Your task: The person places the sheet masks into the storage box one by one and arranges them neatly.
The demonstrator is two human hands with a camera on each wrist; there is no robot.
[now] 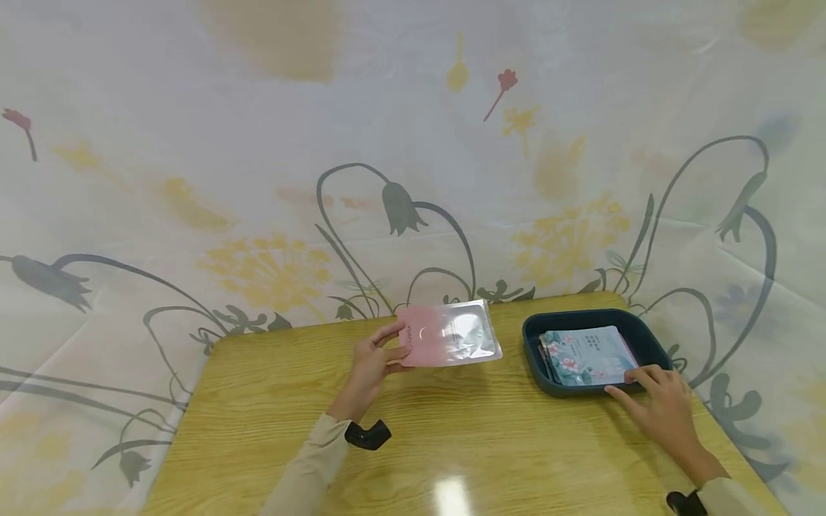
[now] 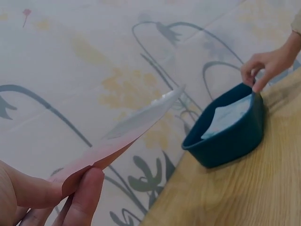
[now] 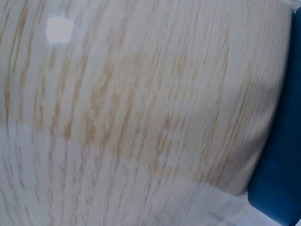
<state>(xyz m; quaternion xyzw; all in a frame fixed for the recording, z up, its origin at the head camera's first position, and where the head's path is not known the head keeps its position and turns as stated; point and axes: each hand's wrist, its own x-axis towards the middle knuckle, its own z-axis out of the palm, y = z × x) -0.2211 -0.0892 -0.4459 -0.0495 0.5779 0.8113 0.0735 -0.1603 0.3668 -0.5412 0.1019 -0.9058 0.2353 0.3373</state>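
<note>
My left hand (image 1: 369, 365) pinches one end of a flat pink-and-silver face mask packet (image 1: 445, 334), thumb on one face and fingers on the other. The packet is raised above the table, and in the left wrist view the packet (image 2: 115, 141) shows nearly edge-on. My right hand (image 1: 667, 410) grips the near right rim of a dark teal plastic basket (image 1: 561, 390), thumb outside and fingers over the edge. Inside the basket lies a small stack of packets, the top packet (image 1: 590, 356) pale blue with pink flowers. The right wrist view shows the basket's side (image 3: 282, 160) but no fingers.
Both hands work over a glossy wood-grain table (image 1: 271, 401). Behind it hangs a pale cloth (image 1: 413, 129) printed with flowers. The basket stands near the table's right edge. A black wrist strap (image 1: 368, 435) is on the left arm.
</note>
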